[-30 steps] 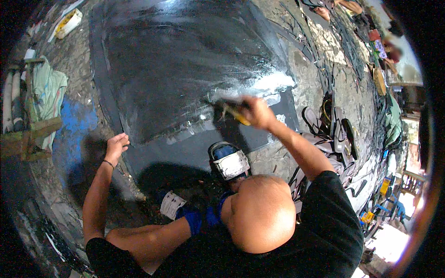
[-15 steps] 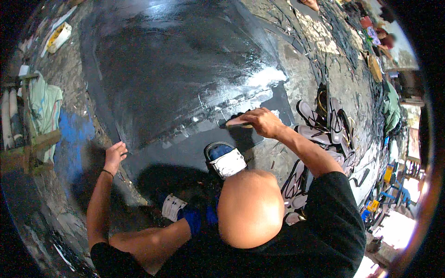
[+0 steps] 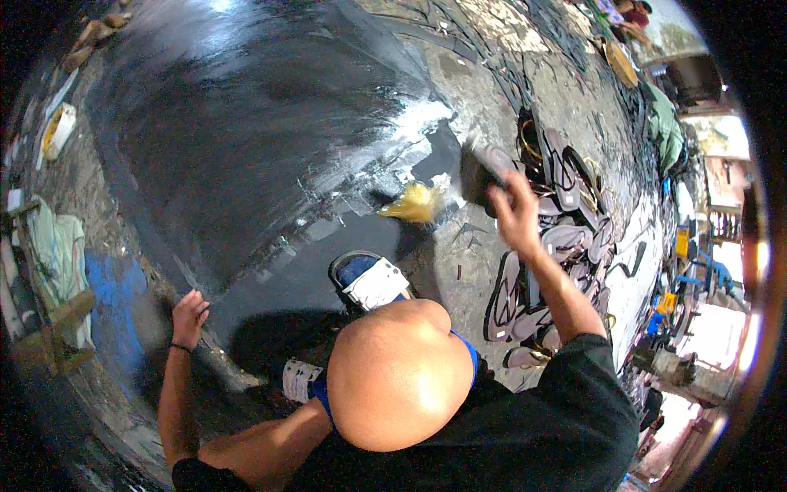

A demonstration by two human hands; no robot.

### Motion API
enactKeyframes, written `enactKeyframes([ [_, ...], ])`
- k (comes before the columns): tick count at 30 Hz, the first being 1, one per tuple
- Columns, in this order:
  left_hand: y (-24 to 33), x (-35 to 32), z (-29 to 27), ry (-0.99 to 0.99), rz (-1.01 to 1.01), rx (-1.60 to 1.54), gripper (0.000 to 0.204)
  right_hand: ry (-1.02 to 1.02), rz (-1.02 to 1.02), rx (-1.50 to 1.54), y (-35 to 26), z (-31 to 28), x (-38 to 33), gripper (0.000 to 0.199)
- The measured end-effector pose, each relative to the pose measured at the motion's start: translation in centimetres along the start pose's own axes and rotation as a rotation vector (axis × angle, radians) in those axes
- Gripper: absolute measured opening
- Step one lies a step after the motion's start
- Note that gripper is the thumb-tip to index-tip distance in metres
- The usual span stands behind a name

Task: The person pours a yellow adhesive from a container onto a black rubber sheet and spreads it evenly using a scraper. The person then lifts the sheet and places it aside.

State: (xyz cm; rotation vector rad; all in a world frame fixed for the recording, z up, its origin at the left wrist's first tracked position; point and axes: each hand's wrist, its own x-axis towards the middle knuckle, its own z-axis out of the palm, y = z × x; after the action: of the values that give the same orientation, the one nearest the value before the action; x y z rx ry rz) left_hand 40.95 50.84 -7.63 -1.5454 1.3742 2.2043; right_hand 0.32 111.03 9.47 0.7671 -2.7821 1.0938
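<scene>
A large black sheet (image 3: pixel 221 156) covers the ground before me, with wet white streaks and grey smears across its near right part. My left hand (image 3: pixel 190 318) is at the sheet's near left edge, fingers closed on it. My right hand (image 3: pixel 516 209) is raised past the sheet's right edge, closed round a brush (image 3: pixel 492 168) with a pale flat back and dark bristles, blurred by motion. A yellow blob (image 3: pixel 416 203) of something I cannot make out lies on the sheet's near right part. My foot in a white-strapped sandal (image 3: pixel 373 283) rests at the near edge.
Grey flip-flops (image 3: pixel 566 242) lie heaped to the right, beside dark strips of scrap (image 3: pixel 508 78). At the left are a white container (image 3: pixel 59 131) with yellow inside, a wooden frame (image 3: pixel 70 316) and a pale green cloth (image 3: pixel 57 254). Another person (image 3: pixel 635 20) is far right.
My right hand has lifted the brush off the sheet and swung right. A yellow blob now shows on the sheet near where the brush was. My left hand remains at the edge; the view has shifted.
</scene>
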Motion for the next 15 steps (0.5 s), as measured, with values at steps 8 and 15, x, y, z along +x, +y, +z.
enactKeyframes([
  [8,0.7,-3.0,0.6,0.093,0.047,0.051,0.028,0.215,0.495,0.507,-1.6,0.5,9.4,0.043],
  [15,2.6,-4.5,3.5,-0.081,-0.034,0.009,0.019,0.081,0.554,-0.455,13.2,5.3,3.8,0.048],
])
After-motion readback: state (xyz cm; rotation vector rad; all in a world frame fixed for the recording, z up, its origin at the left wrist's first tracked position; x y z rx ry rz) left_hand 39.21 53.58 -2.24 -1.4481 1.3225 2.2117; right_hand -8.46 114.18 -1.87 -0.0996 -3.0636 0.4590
